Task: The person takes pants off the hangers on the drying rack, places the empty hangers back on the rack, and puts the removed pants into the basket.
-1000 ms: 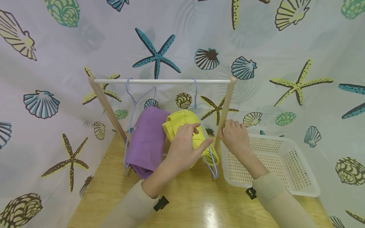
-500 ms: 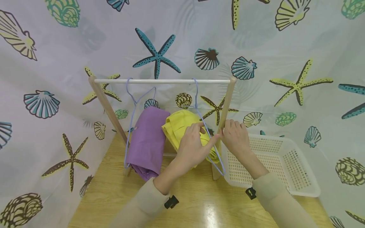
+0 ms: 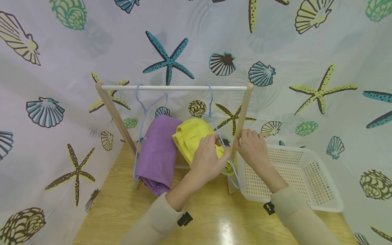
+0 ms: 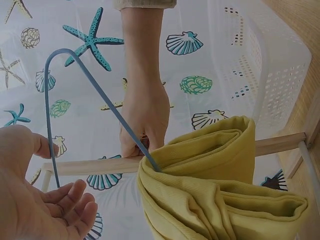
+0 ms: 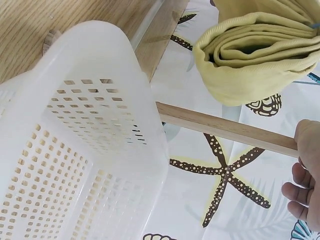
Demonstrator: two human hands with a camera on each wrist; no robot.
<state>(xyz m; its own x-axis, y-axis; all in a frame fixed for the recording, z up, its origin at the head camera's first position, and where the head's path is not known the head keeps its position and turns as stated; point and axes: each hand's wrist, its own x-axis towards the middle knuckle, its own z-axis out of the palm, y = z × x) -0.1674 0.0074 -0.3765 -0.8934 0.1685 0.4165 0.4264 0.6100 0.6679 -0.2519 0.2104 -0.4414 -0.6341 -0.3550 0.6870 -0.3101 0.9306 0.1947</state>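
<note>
My left hand (image 3: 208,160) is at a thin blue wire hanger (image 3: 232,166) hooked over the rack's white rail (image 3: 174,88). Thumb and loosely bent fingers lie apart on either side of the wire; the left wrist view has the wire crossing the thumb (image 4: 42,146). A folded yellow garment (image 3: 194,134) hangs over this hanger, left of the hand. My right hand (image 3: 253,148) grips the right wooden post (image 3: 242,115) of the clothes rack; its curled fingers (image 5: 301,192) show beneath the post in the right wrist view.
A folded purple garment (image 3: 160,149) hangs on another blue hanger (image 3: 141,127) at the left. A white perforated basket (image 3: 316,177) stands right of the rack, under my right forearm. The rack stands on a wooden table (image 3: 208,214) before a shell-patterned cloth (image 3: 281,44).
My left hand has moved right, and the hanger's lower end has swung right with it. The yellow garment has shifted slightly left. My right hand stays on the post.
</note>
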